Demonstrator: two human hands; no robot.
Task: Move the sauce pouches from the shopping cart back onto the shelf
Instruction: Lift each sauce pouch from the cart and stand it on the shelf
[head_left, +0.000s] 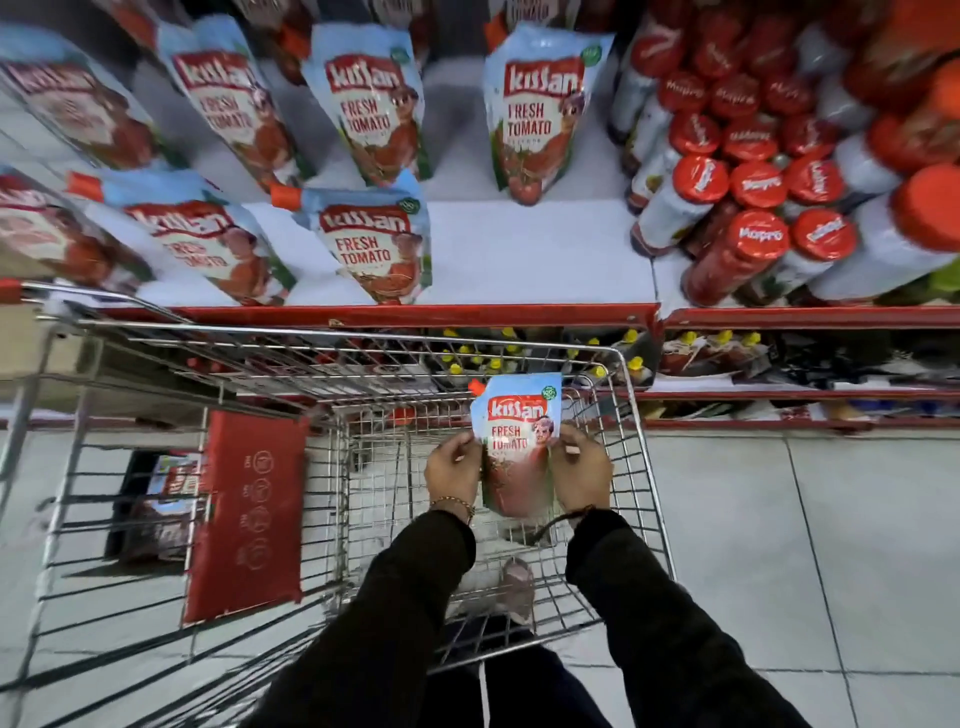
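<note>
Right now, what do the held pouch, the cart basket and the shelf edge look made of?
Pouch: looks like glossy printed plastic film, soft and creased where both hands press its sides.
Cart basket: bare shiny metal wire, welded in a grid, probably plated steel.
Shelf edge: red painted strip with a smooth sheen, likely sheet metal, though plastic cannot be ruled out.

Lower sides of held Kissan pouch (517, 441) covered by left hand (453, 464) and right hand (582, 470). Left-edge shelf pouches (62, 104) blurred and cropped. Package in cart's left section (166, 512) behind wires, label unreadable. Yellow-capped bottles (470, 358) on lower shelf mostly hidden.
</note>
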